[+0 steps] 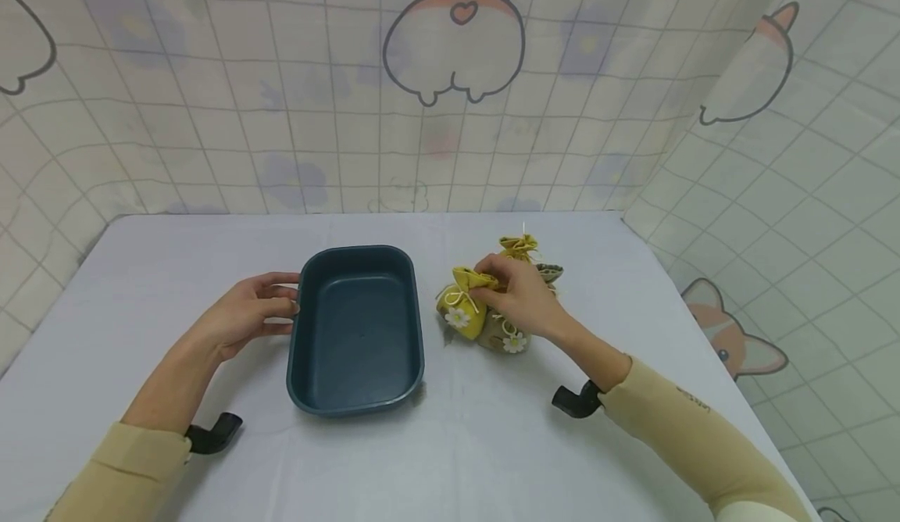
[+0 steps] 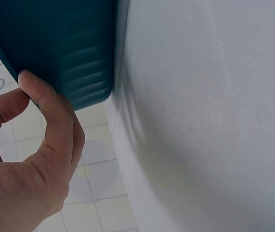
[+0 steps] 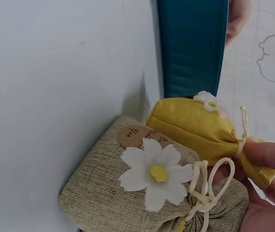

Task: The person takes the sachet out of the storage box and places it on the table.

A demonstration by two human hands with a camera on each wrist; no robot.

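A dark teal plastic tray (image 1: 357,397) sits empty on the white table. My left hand (image 1: 246,315) rests against its left wall, fingertips (image 2: 28,82) touching the tray's outer side (image 2: 74,53). To the tray's right lies a cluster of small drawstring pouches. My right hand (image 1: 516,291) pinches the tied neck of a yellow pouch (image 1: 464,311) with a white daisy. In the right wrist view that yellow pouch (image 3: 200,125) leans on a beige burlap pouch (image 3: 128,193) with a daisy and a string bow. Another yellow pouch (image 1: 519,247) stands behind the hand.
A white cloth covers the table (image 1: 176,264). A curtain with cartoon dogs (image 1: 453,45) hangs close behind and on the right. A grey patterned pouch (image 1: 551,273) peeks out behind my right hand. The table's right edge (image 1: 703,334) is near the pouches.
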